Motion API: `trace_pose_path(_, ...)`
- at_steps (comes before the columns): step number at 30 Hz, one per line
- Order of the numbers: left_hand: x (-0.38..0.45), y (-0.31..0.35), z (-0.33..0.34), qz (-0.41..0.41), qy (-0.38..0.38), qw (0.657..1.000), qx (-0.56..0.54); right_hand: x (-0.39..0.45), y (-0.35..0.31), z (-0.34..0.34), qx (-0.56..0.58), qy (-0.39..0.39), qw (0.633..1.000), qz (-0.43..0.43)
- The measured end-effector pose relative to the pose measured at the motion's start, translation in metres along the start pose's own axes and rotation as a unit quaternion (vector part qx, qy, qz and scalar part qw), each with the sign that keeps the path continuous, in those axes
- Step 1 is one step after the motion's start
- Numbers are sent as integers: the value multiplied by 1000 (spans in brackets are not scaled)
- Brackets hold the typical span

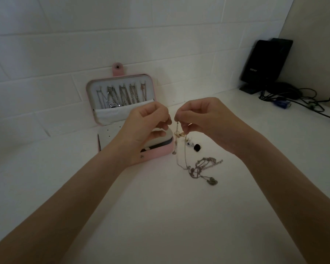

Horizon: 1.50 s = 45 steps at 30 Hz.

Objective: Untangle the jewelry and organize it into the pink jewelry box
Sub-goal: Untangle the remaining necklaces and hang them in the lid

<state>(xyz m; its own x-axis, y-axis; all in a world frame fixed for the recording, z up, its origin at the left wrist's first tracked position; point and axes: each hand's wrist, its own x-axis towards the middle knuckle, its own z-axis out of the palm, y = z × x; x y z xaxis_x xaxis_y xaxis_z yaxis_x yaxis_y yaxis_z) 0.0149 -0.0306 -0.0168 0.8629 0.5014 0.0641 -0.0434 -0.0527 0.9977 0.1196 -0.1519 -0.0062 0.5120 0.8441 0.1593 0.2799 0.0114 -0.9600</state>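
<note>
A thin gold chain (pixel 179 134) is pinched by the right hand (pixel 200 121) and hangs down to a tangled pile of chains (pixel 202 168) on the white desk (pixel 160 216). The left hand (pixel 143 126) is curled; what it holds cannot be told. The pink jewelry box (pixel 160 151) is open behind it

- White worktop (pixel 160 216) against a tiled wall.
- Open pink jewelry box (pixel 156 152) near the wall.
- Tangled chains (pixel 202 168) just right of it.
- Black speaker (pixel 265 61) and cables (pixel 297 96) far right.
</note>
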Motion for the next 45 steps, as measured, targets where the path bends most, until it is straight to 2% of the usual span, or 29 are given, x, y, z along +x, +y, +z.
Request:
trace_pose_path(3, -2, 0, 3, 1, -13, 999, 39, 1, 0, 0, -2, 3, 1000, 0)
trace_pose_path(15, -7, 0, 4, -21, -14, 999, 29, 1, 0, -4, -6, 43, 999, 1)
trace_pose_path(22, -7, -2, 6, 33, 9, 994, 108, 1, 0, -3, -1, 45, 999, -4)
trace_pose_path(29, -6, -1, 4, 67, 39, 990, 120, 2, 2, -9, -12, 62, 998, -4)
trace_pose_path(34, -6, 2, 4, 98, 38, 988, 114, 1, 2, -10, -30, 28, 999, 0)
trace_pose_path(41, -6, 1, 5, 84, 56, 990, 103, -2, -4, -13, -3, 57, 995, -84)
trace_pose_path(45, -4, -1, 4, 77, 53, 991, 96, -1, -4, -7, -70, 34, 989, -128)
